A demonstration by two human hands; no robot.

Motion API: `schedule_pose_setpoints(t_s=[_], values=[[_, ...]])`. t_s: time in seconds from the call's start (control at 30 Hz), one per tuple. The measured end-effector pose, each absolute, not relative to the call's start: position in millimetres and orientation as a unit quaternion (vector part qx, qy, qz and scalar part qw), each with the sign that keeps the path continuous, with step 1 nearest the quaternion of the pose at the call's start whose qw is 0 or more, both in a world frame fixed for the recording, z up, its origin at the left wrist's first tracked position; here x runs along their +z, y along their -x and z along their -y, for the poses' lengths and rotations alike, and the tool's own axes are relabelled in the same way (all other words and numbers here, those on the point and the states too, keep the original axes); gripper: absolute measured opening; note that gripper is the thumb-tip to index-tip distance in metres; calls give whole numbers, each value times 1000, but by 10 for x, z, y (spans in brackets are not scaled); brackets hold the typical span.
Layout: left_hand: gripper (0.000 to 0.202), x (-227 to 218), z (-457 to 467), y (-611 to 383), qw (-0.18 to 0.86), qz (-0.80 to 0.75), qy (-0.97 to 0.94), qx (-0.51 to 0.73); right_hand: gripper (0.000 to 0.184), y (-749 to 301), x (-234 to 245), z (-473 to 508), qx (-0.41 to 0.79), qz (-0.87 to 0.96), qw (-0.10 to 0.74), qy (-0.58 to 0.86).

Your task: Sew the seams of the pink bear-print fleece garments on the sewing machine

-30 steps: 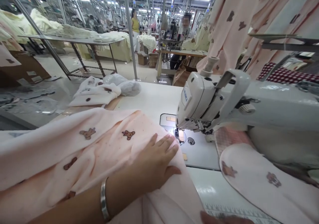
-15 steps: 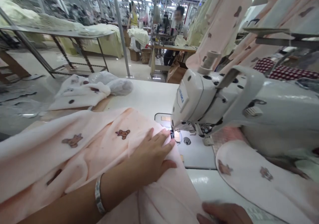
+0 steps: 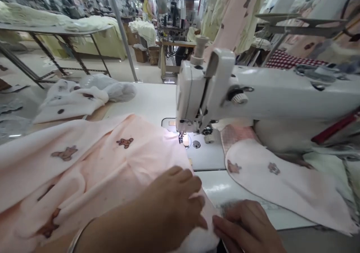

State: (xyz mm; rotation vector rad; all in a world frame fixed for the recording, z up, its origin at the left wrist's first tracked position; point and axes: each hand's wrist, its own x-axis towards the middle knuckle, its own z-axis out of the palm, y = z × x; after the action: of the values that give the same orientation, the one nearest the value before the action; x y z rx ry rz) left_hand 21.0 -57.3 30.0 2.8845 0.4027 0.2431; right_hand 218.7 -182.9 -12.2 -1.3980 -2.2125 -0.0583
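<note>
A pale pink fabric [image 3: 92,159] printed with small brown bears lies across the white sewing table [image 3: 149,99], its right edge reaching the needle of the white sewing machine [image 3: 197,91]. My left hand [image 3: 174,200] rests on the fabric's near right edge with fingers curled, pinching the cloth. My right hand [image 3: 247,228] comes in at the bottom, fingers bent and touching the same fabric edge beside the left hand. A silver bracelet shows on my left wrist.
A rounded pink bear-print piece [image 3: 281,185] lies under the machine arm at the right. A heap of white cloth [image 3: 81,95] sits at the table's far left. Pink garments hang behind the machine. A metal table [image 3: 56,29] with yellow fabric and other workers stand farther back.
My left hand has pulled back from beside the needle to the fabric's near edge and curled. My right hand has risen into view and met it. The view has shifted left.
</note>
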Motion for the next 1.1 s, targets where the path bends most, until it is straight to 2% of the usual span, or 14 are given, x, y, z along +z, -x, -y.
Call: schedule_pose_setpoints(t_s=[0.17, 0.33, 0.73, 0.87, 1.0, 1.1], values=[[17, 198, 792, -270, 118, -86, -987, 65, 9, -2166, -121, 1882, -10, 790, 298, 535], [18, 24, 769, -228, 129, -93, -984, 74, 11, -2156, -114, 1898, 30, 786, 296, 542], [18, 92, 773, -177, 131, -109, -984, 52, 10, -2215, -69, 1887, 43, 801, 293, 521], [16, 116, 786, -194, 151, -109, -981, 47, 13, -2245, 20, 1834, 65, 829, 253, 495], [16, 185, 723, -227, 182, -194, -962, 54, 19, -2238, 58, 1708, 29, 856, 212, 471], [31, 141, 628, -178, 109, -331, -931, 110, 20, -2253, 53, 1623, -8, 878, 189, 439]])
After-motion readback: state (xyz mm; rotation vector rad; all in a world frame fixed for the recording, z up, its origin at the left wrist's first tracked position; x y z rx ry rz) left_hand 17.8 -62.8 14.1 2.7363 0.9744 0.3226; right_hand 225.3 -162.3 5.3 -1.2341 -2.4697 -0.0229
